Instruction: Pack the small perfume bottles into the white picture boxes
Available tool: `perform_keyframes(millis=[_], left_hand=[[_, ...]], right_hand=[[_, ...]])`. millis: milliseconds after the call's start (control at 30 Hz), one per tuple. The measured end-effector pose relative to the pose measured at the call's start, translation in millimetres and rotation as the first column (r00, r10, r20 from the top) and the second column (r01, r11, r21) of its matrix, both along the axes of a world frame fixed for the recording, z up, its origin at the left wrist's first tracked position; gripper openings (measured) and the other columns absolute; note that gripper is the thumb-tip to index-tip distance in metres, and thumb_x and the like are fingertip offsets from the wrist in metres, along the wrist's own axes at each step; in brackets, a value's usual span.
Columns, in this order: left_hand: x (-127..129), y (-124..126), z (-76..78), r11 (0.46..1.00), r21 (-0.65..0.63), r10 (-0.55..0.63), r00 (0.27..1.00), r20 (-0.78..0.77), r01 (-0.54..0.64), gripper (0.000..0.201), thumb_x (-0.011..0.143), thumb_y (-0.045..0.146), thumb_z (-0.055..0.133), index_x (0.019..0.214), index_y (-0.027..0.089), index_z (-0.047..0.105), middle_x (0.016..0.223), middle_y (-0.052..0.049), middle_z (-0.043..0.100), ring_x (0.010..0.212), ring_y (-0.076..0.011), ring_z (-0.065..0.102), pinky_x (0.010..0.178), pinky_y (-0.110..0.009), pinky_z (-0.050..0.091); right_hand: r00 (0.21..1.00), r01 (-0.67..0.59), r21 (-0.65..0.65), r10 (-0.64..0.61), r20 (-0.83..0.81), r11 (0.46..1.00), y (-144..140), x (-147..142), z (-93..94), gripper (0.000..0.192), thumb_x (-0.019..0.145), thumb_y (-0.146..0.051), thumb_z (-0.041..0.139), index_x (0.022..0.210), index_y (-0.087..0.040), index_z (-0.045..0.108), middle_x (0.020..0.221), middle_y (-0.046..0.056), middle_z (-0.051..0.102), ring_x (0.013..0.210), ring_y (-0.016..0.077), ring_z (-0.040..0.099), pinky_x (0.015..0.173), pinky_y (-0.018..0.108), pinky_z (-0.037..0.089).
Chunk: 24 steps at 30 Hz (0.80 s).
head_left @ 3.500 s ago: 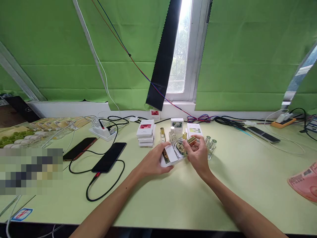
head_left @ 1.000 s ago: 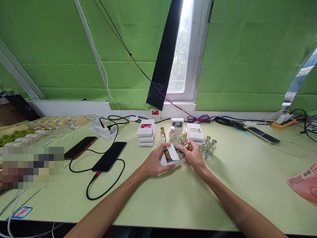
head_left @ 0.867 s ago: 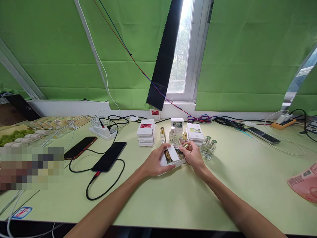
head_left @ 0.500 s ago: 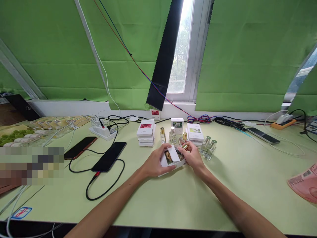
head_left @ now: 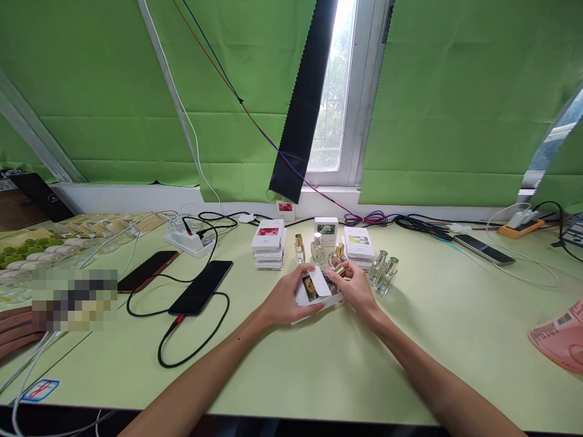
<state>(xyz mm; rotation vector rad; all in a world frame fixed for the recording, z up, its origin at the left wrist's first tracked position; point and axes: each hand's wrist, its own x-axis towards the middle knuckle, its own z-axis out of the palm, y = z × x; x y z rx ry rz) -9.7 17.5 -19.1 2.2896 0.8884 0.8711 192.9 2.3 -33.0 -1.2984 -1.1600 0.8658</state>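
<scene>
My left hand [head_left: 288,297] is wrapped round a small white box [head_left: 322,285] with a brown-and-green flower picture, steadying it just above or on the table. At the box's right end, my right hand [head_left: 357,290] pinches a glass perfume bottle by its gold cap [head_left: 339,271]. The bottle is tilted, and its body is partly hidden by the box and fingers; I cannot tell how far inside it is. Behind the hands stand a gold-capped bottle [head_left: 299,249], a silver-capped bottle [head_left: 317,250] and a rounder gold-capped one [head_left: 337,252]. Two silvery-green-capped bottles [head_left: 387,277] lean right of my right hand.
Stacked white boxes [head_left: 268,243] with a red picture stand behind, beside another box [head_left: 326,229] and a second stack [head_left: 359,244]. Phones [head_left: 201,287] with looping cables and a power strip [head_left: 189,241] lie left. A pink banknote [head_left: 560,337] lies right, a dark handset [head_left: 483,249] farther back.
Both hands, the box and the bottle stay almost where they were, with only a very slight shift at the box. At the far left, a brown object beside the blurred patch shows more.
</scene>
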Motion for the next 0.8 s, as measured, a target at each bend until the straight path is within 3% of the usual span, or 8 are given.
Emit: perform_keyframes(millis=[533, 800], left_hand=[[1.4, -2.1, 3.4, 0.999, -0.005, 0.034, 0.999, -0.029, -0.034, 0.068, 0.075, 0.048, 0.079, 0.13, 0.024, 0.047, 0.11, -0.005, 0.068, 0.095, -0.0242, 0.067, 0.08, -0.035, 0.053], [2.1, -1.7, 2.8, 1.0, -0.001, 0.024, 0.999, -0.033, -0.024, 0.067, 0.076, 0.048, 0.079, 0.13, 0.024, 0.046, 0.111, -0.005, 0.068, 0.094, -0.0231, 0.066, 0.081, -0.035, 0.052]], right_hand=[[1.0, -0.017, -0.02, 0.017, 0.019, 1.0, -3.2, -1.7, 7.2, 0.044, 0.066, -0.058, 0.077, 0.079, -0.02, 0.058, 0.075, 0.006, 0.07, 0.067, 0.0226, 0.067, 0.054, 0.03, 0.048], [0.997, 0.001, 0.006, -0.002, 0.072, 1.0, -0.6, -1.2, 3.0, 0.039, 0.072, -0.056, 0.072, 0.079, -0.02, 0.059, 0.075, 0.005, 0.069, 0.065, 0.0218, 0.066, 0.056, 0.03, 0.048]])
